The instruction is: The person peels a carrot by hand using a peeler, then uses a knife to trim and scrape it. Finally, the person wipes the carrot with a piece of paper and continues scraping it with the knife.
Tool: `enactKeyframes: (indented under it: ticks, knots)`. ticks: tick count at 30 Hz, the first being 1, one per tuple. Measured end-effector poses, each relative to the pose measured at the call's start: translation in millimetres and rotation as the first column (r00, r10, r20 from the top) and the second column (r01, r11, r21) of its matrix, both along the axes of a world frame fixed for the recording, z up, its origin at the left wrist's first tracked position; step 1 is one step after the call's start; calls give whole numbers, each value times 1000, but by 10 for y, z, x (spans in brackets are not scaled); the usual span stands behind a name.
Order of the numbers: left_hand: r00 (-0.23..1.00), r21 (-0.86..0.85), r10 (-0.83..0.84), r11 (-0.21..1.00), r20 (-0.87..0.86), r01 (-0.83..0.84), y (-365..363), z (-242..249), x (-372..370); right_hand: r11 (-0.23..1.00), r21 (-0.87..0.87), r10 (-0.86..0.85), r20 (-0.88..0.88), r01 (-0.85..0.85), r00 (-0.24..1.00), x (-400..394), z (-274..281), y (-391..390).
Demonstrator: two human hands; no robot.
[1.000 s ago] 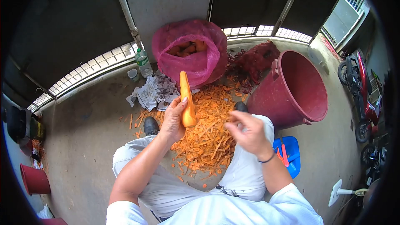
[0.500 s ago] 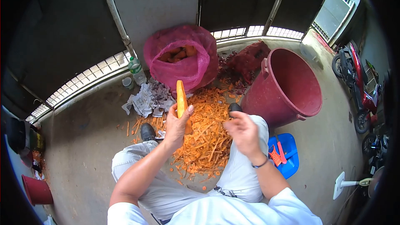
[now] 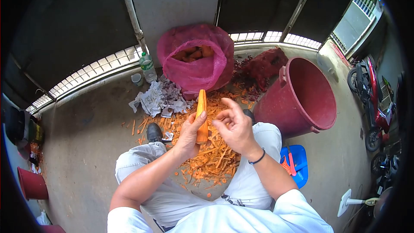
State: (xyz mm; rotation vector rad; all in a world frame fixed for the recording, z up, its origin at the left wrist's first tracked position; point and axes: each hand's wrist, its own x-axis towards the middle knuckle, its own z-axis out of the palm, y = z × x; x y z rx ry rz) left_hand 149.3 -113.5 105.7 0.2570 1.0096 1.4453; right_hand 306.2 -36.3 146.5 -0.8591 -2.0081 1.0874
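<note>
Upright in my left hand [image 3: 188, 137] is a peeled orange carrot [image 3: 201, 112], its fingers and thumb wrapped round the lower part. My right hand [image 3: 237, 131] hovers just to the right of the carrot, apart from it, fingers spread and bent with nothing seen in them. Below both hands, a heap of carrot peelings [image 3: 215, 164] covers the floor between my legs. A pink plastic bag [image 3: 207, 75] with several carrots [image 3: 196, 53] in it stands beyond the heap. By my right knee, a blue dustpan-like tray [image 3: 303, 170] holds an orange tool [image 3: 284, 165] and a red-handled tool [image 3: 292, 164].
A large dark-red bin [image 3: 276, 112] leans at the right, beside a red net sack [image 3: 269, 65]. Crumpled paper [image 3: 157, 99], a plastic bottle [image 3: 148, 69] and a cup [image 3: 136, 79] sit near the gate. Motorbikes [image 3: 373, 99] stand far right; a small red bucket [image 3: 32, 184] is at left.
My right hand has moved left and up, closer to the carrot, and its fingers are more bent. The left hand has shifted slightly right and down with the carrot. The view has turned a little.
</note>
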Motion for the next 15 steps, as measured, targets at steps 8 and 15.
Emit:
enactKeyframes:
  ticks: [8,15]
  knots:
    - [999,-27,-16,1000,-31,15,13,39,-13,930,-368,-135,-317,10,939,186,-345,284]
    - [999,-75,-2,997,-37,-1,56,25,-105,784,-602,-131,-403,-154,906,237,-325,352]
